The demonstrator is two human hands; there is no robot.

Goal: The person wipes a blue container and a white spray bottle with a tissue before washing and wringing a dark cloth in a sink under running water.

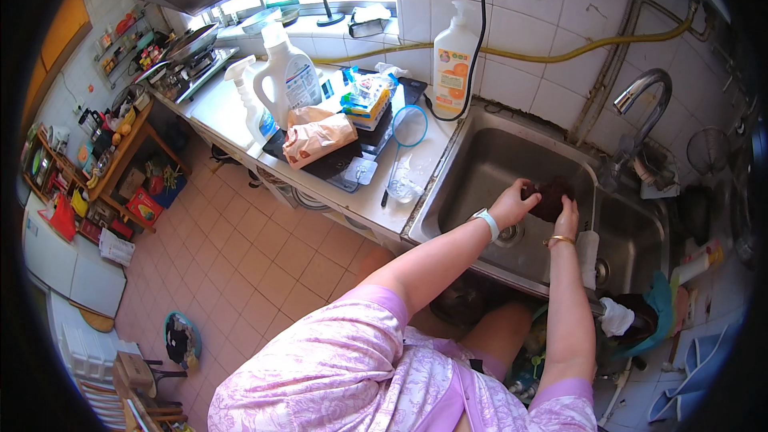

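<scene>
Above the larger basin of a stainless steel double sink (480, 150), both my hands hold a dark reddish-brown item (549, 198); it may be a cloth or a scrubbing pad, which I cannot tell. My left hand (515, 204), with a pale watch band at the wrist, grips its left side. My right hand (566, 216), with a gold bangle at the wrist, presses on its right side. The basin's drain (509, 234) lies below my left hand. A chrome faucet (648, 96) stands behind the sink, its spout turned away from my hands.
Left of the sink, the counter holds a blue-rimmed strainer (410, 126), a large pump bottle (453, 66), a brown paper bag (318, 135), a white detergent jug (294, 84) and a spray bottle (249, 99). A pale cloth (588, 258) hangs over the sink divider. A yellow hose (540, 59) runs along the wall.
</scene>
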